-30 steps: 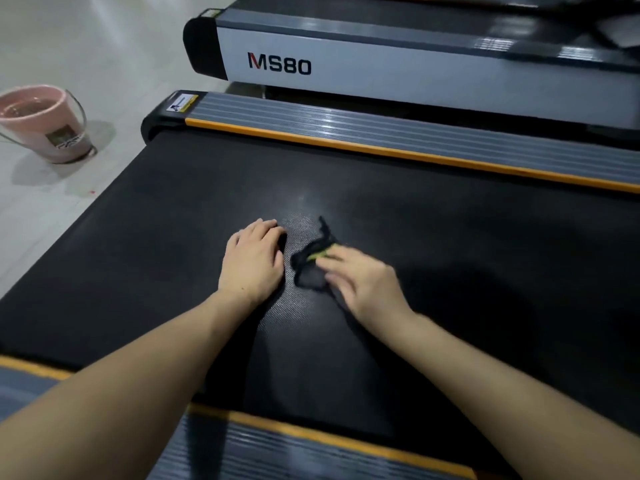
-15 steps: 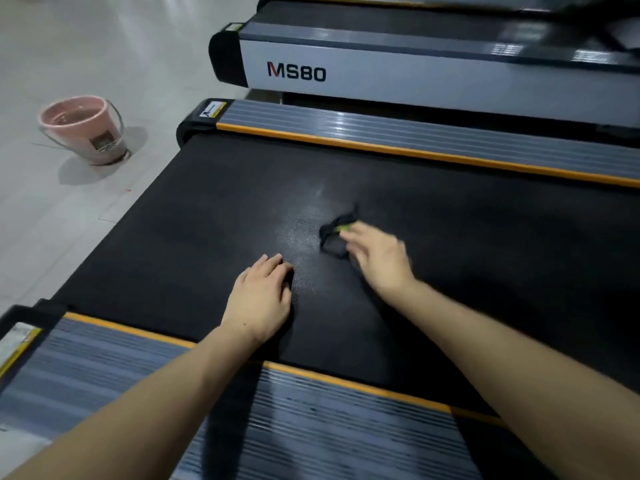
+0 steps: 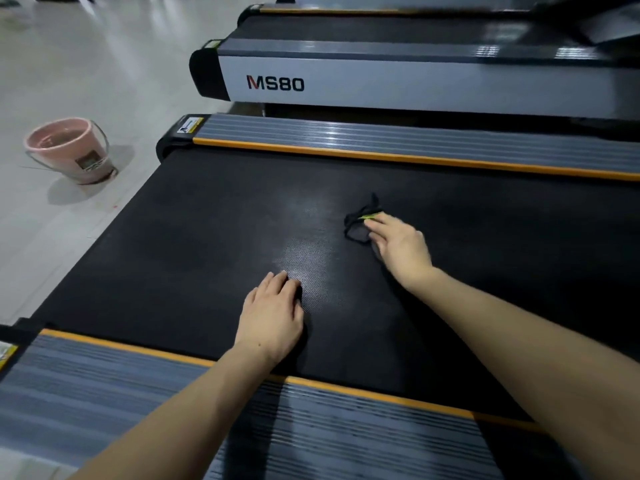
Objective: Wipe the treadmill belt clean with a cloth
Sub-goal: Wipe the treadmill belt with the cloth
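Cloth (image 3: 360, 225) lies on the black treadmill belt (image 3: 207, 237), a small dark crumpled piece with a thin green edge, about in the middle of the belt's width; your right hand (image 3: 401, 247) rests on the near side of the cloth with the fingers straight and slightly spread, pressing it flat to the belt; your left hand (image 3: 272, 318) lies palm down on the belt, nearer to you than the cloth and well apart from it, the fingers close together and holding nothing; between this hand and the cloth the belt shows a paler, shiny patch; beyond the cloth runs the far side rail (image 3: 415, 147), grey ribbed with an orange stripe, and on your side of the cloth the near side rail (image 3: 311, 441) of the same kind, under both your forearms; a pink bucket (image 3: 71, 150) stands on the pale floor, far to the left of the cloth; a second treadmill (image 3: 381, 83) marked MS80 stands behind the far rail.
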The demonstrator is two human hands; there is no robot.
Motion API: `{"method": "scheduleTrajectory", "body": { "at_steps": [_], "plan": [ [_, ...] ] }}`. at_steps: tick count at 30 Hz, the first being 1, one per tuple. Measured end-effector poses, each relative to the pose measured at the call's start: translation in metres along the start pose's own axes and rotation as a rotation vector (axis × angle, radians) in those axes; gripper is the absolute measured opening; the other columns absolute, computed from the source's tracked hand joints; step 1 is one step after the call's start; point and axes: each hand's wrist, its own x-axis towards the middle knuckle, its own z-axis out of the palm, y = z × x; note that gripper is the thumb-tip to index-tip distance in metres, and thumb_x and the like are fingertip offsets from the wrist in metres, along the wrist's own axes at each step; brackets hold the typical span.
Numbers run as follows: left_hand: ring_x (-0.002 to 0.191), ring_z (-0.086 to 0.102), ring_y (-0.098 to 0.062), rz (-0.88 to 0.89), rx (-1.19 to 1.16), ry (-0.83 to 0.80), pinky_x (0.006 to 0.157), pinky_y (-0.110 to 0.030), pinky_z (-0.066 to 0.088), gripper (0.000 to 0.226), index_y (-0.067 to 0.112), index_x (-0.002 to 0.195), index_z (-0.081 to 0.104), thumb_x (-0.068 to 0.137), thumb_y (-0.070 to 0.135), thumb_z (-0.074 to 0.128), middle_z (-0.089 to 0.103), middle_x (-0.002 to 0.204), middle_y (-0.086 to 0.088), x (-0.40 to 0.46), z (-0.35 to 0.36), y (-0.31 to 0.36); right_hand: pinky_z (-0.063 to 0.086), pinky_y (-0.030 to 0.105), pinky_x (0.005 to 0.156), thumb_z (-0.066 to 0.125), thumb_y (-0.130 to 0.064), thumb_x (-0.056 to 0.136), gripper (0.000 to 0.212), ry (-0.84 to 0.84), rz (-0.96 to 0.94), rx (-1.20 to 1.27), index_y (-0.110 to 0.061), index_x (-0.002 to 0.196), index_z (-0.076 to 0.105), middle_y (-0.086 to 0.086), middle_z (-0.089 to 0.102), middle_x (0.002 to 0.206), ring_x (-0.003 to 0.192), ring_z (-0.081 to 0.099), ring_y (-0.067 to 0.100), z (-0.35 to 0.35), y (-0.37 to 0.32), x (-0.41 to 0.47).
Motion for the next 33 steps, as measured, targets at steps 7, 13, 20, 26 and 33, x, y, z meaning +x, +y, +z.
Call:
{"method": "scheduleTrajectory", "body": {
  "at_steps": [7, 13, 20, 26, 33],
  "plan": [
    [0.156, 0.014, -0.022, -0.009, 0.004, -0.018, 0.124, -0.042, 0.018, 0.042, 0.028, 0.143, 0.046, 0.102, 0.033, 0.04, 0.026, 0.166, -0.002, -0.005, 0.011, 0.03, 0.044, 0.028, 0.109, 0.057, -0.029, 0.1, 0.027, -0.226, -0.478, 0.154, -0.026, 0.125, 0.068, -0.006, 0.061, 0.136, 0.128, 0.056, 0.014, -0.038, -0.011, -0.118],
    [0.156, 0.014, -0.02, -0.037, -0.026, -0.002, 0.125, -0.042, 0.017, 0.042, 0.027, 0.143, 0.047, 0.103, 0.032, 0.04, 0.026, 0.166, 0.0, -0.009, 0.012, 0.045, 0.051, 0.041, 0.093, 0.06, -0.018, 0.094, 0.022, -0.033, -0.246, -0.164, -0.016, 0.113, 0.072, 0.005, 0.07, 0.115, 0.105, 0.061, 0.031, -0.024, 0.072, -0.001],
    [0.156, 0.012, -0.02, -0.042, -0.063, -0.018, 0.126, -0.043, 0.014, 0.042, 0.029, 0.144, 0.047, 0.103, 0.032, 0.04, 0.025, 0.166, 0.001, -0.033, 0.02, 0.068, 0.047, 0.035, 0.084, 0.069, -0.022, 0.09, 0.016, -0.084, -0.266, 0.04, -0.016, 0.104, 0.073, 0.003, 0.068, 0.106, 0.088, 0.057, 0.026, -0.05, 0.027, -0.081],
    [0.154, 0.019, -0.018, -0.025, -0.07, 0.021, 0.125, -0.042, 0.017, 0.042, 0.025, 0.142, 0.051, 0.101, 0.031, 0.041, 0.034, 0.162, 0.001, -0.036, 0.025, 0.067, 0.048, 0.036, 0.089, 0.057, -0.029, 0.1, 0.021, -0.204, -0.599, 0.005, -0.016, 0.108, 0.072, 0.004, 0.066, 0.113, 0.094, 0.059, 0.028, -0.053, 0.05, -0.098],
    [0.144, 0.042, -0.021, 0.011, -0.162, 0.126, 0.119, -0.042, 0.034, 0.044, 0.013, 0.128, 0.066, 0.091, 0.026, 0.045, 0.056, 0.147, -0.005, -0.04, 0.023, 0.064, 0.043, 0.039, 0.091, 0.061, -0.029, 0.096, 0.023, 0.029, 0.195, -0.186, -0.014, 0.11, 0.073, 0.009, 0.065, 0.11, 0.095, 0.052, 0.036, -0.056, 0.118, -0.021]
  ]
}}
